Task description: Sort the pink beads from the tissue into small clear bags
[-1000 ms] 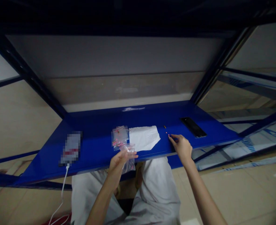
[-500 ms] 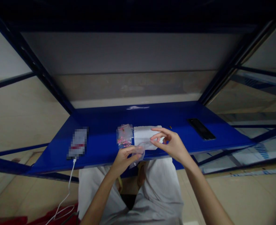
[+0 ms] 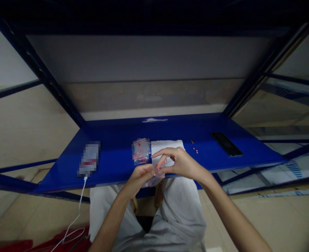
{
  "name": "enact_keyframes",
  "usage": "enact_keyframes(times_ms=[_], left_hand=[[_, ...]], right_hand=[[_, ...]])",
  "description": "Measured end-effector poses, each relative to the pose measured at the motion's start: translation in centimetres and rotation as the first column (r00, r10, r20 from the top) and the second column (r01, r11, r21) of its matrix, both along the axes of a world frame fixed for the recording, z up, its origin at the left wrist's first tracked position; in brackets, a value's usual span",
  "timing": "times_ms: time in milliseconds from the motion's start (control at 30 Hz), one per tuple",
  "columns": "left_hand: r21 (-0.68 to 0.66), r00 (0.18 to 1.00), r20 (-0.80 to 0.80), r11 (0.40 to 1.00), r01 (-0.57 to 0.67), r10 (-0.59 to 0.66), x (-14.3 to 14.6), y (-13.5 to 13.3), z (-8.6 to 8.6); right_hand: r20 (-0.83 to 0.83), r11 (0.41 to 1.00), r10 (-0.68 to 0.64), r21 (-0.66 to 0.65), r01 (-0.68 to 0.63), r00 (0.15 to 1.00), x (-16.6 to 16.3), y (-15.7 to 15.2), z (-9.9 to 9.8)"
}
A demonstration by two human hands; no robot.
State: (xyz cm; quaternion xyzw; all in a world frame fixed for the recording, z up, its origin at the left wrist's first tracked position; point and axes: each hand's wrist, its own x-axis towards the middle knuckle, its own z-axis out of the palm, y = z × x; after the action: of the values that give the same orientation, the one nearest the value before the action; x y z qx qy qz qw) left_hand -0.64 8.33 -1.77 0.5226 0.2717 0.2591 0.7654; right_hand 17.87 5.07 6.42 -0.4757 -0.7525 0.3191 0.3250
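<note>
Both hands meet over the front edge of the blue shelf [image 3: 112, 164]: the left hand [image 3: 140, 176] pinches the rim of a small clear plastic bag [image 3: 153, 179] between thumb and fingers, and the right hand [image 3: 180, 163] has its thumb and forefinger closed together at the bag's mouth, the other fingers arched above. Whether anything sits between those 2 fingertips cannot be told. The bag hangs just below the hands, in front of the person's pale trousers [image 3: 175, 210]. At 12 o'clock from the hands a white paper sheet [image 3: 167, 145] lies flat on the shelf, and touching its left edge is a stack of bags with pink pieces [image 3: 141, 151]. At 2 o'clock, a few small pink beads [image 3: 195, 151] lie loose, with a dark phone [image 3: 226, 144] farther out the same way. At 9 o'clock sits a blurred device [image 3: 88, 163] with a white cable [image 3: 76, 218] trailing down.
</note>
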Motion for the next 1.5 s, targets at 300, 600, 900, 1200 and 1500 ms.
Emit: enact_keyframes(times_ms=[300,600,900,1200,1500], left_hand=[[0.011,0.996,0.083,1.000,0.020,-0.021,0.2,-0.2,0.8],[0.188,0.989,-0.150,0.982,0.030,-0.001,0.0,0.3,1.1],[0.125,0.971,-0.120,0.973,-0.192,0.207,0.4,0.8,-0.2],[-0.036,0.925,-0.082,0.926,-0.376,0.372,1.4,0.3,-0.1],[-0.014,0.917,-0.113,0.922,-0.386,0.383,1.7,-0.3,0.8]], right_hand=[[0.234,0.993,-0.095,0.091,0.075,0.968,-1.2,0.4,-1.3],[0.102,0.992,0.121,-0.036,-0.118,0.987,-0.3,-0.5,-1.7],[0.297,0.625,-0.778,0.271,0.732,0.554,10.9,-1.4,-5.7],[0.472,0.466,-0.823,0.241,0.851,0.317,13.9,-2.7,-11.2],[0.166,0.702,-0.710,0.241,0.671,0.684,11.1,-1.7,-7.4]])
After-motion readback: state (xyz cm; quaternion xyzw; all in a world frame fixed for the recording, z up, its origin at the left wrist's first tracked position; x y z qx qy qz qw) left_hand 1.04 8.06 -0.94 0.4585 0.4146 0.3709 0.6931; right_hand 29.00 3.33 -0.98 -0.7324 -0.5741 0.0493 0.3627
